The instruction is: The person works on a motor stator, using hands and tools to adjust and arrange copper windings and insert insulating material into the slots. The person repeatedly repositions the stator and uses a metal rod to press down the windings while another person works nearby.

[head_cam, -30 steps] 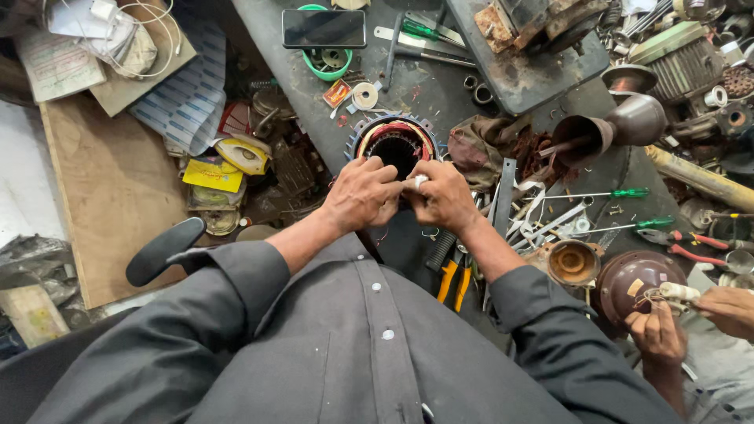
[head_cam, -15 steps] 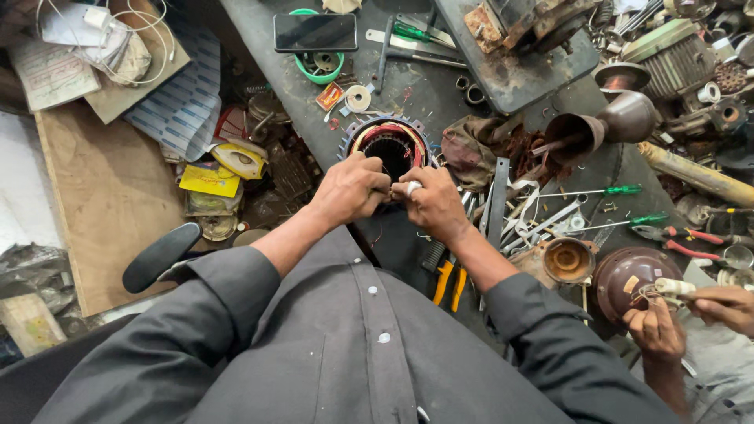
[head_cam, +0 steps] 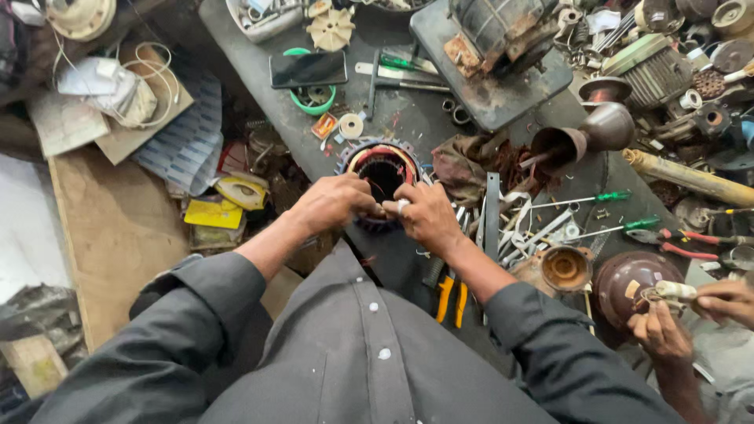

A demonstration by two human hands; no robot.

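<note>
While both pinch at its near rim, left hand, right hand, round copper-wound stator, dark gritty bench

Place: motor repair workshop.
Signs: cluttered workbench; screwdrivers at three o'clock; wound stator at centre; rusty motor housing at one o'clock.

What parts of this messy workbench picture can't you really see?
- Near rim of the round motor winding, head view: covered by the left hand and right hand.
- Small white piece between the fingers: too small to identify.
- Another person's hands: cut off by the right edge.
- Pliers: jaws hidden under the right forearm.
</note>
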